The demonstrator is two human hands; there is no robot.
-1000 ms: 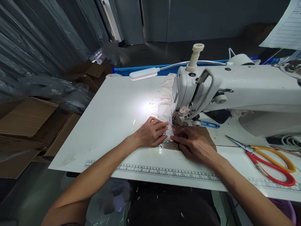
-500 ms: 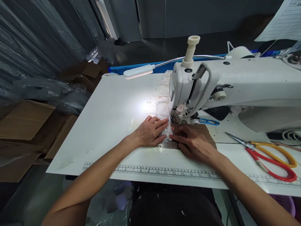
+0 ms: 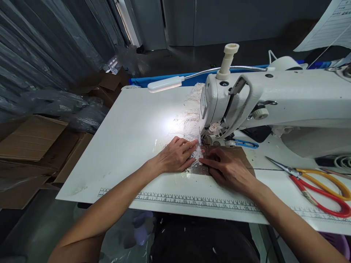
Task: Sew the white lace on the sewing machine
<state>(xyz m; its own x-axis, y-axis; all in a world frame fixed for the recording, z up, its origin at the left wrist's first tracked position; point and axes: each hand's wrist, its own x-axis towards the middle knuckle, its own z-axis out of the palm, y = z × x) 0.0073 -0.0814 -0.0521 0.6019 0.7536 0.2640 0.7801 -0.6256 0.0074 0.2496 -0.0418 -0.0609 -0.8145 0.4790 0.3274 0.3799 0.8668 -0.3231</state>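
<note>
Under the needle of the white sewing machine [image 3: 236, 98] runs a strip of white lace [image 3: 189, 122], spread away toward the back of the table. My left hand [image 3: 177, 155] lies flat on the lace left of the presser foot, fingers stretched out and fingertips close to the foot. Just right of the lace, my right hand [image 3: 226, 166] rests on the brown plate, its index finger extended to the lace edge and the other fingers curled under. Whether those curled fingers pinch anything is hidden.
Scissors [image 3: 309, 179] with red and orange handles lie at the right. Blue thread snips [image 3: 245, 143] sit behind the right hand. A lamp [image 3: 166, 84] on a flexible neck lights the table [image 3: 109, 146], which has a printed ruler [image 3: 175, 199]. Cardboard boxes [image 3: 33, 135] stand at left.
The whole view has shifted slightly, so the machine and scissors appear a little further right. Both hands keep nearly the same place on the lace.
</note>
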